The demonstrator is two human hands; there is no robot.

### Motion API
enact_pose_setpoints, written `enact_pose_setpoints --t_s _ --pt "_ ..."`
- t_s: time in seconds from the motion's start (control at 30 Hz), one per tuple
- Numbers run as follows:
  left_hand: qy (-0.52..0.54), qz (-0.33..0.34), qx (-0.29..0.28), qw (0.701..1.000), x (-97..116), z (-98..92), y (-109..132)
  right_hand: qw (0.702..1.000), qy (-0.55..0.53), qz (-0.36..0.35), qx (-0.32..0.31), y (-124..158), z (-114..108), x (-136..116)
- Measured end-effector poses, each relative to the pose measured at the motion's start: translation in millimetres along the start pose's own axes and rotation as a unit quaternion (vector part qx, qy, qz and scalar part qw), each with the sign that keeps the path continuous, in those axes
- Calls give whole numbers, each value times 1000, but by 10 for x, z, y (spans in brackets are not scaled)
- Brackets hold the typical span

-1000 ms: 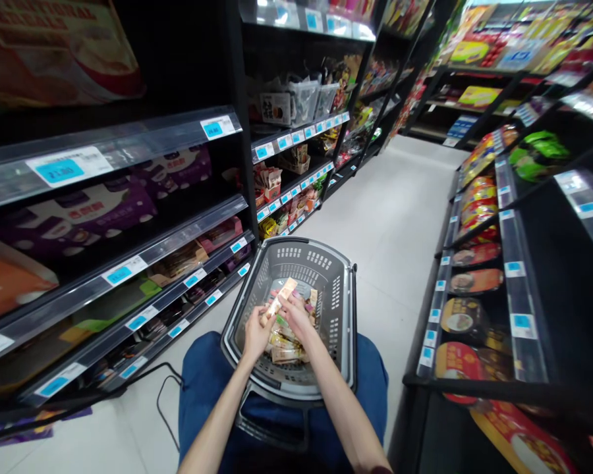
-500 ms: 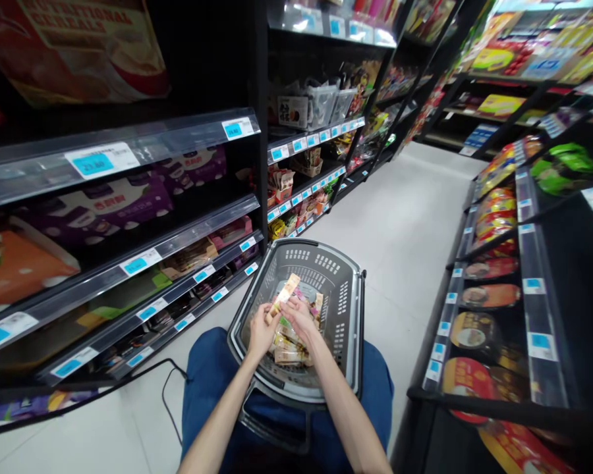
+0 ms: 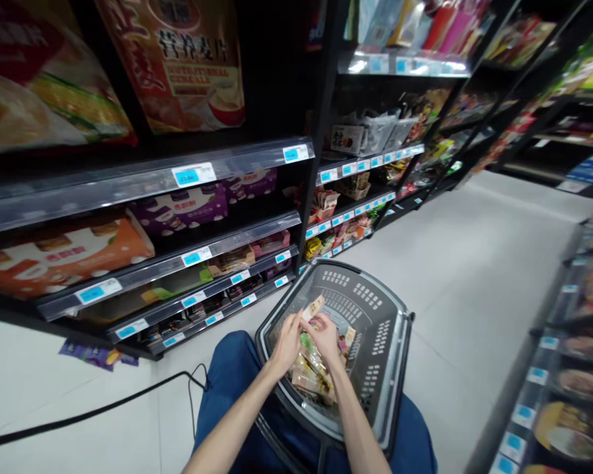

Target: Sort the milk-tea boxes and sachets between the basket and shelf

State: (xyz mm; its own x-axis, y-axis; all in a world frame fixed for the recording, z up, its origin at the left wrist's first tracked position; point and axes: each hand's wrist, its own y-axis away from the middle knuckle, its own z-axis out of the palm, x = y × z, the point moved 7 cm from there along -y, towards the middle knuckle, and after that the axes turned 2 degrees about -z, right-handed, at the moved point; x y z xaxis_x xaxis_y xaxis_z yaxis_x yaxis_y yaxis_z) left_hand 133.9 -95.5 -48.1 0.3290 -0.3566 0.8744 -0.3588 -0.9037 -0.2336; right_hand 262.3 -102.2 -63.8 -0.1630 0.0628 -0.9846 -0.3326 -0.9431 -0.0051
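Note:
A small, narrow beige packet (image 3: 313, 307) is pinched between the fingers of both my hands, above a dark grey shopping basket (image 3: 393, 368). My left hand (image 3: 286, 343) is closed on its lower end from the left, and my right hand (image 3: 325, 336) grips it from the right. Below my hands, several clear and beige snack packets (image 3: 309, 380) lie inside the basket, partly covered by my wrists. The basket rests tilted on my lap, between my blue-trousered knees (image 3: 230, 378). Small print on the held packet is too blurred to read.
Black shelving with price rails (image 3: 192, 257) runs close along the left, bearing cereal bags (image 3: 192, 72) and purple boxes (image 3: 182, 207). A black cable (image 3: 103, 403) crosses the pale floor (image 3: 454, 316). Purple packets (image 3: 99, 353) lie under the left shelf. Another shelf (image 3: 538, 375) stands on the right.
The view has swung to the left, so shelves, basket and hands appear farther right. Both hands still hold the packet, which has turned slightly and is more covered by fingers.

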Motion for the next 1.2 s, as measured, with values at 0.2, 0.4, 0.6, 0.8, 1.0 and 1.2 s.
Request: enact_pose_setpoints --t_s 0.2,0.4,0.6,0.8,1.0,1.2 --pt "15 -38 51 998 103 -583 -323 995 59 -10 -80 60 212 -40" --pt "60 -88 155 982 -16 -1224 -432 982 107 -8 -156 209 466 94" --pt "56 -126 273 952 -164 -1809 -284 962 189 -34 -193 294 510 114" --pt "119 -139 261 948 -219 -1928 -238 945 243 -47 -214 316 518 103" --pt "270 -153 127 942 -315 -1671 -259 935 268 -51 -225 299 485 180" --pt "264 -153 95 948 -363 -1645 -257 925 289 -49 -241 305 489 164"
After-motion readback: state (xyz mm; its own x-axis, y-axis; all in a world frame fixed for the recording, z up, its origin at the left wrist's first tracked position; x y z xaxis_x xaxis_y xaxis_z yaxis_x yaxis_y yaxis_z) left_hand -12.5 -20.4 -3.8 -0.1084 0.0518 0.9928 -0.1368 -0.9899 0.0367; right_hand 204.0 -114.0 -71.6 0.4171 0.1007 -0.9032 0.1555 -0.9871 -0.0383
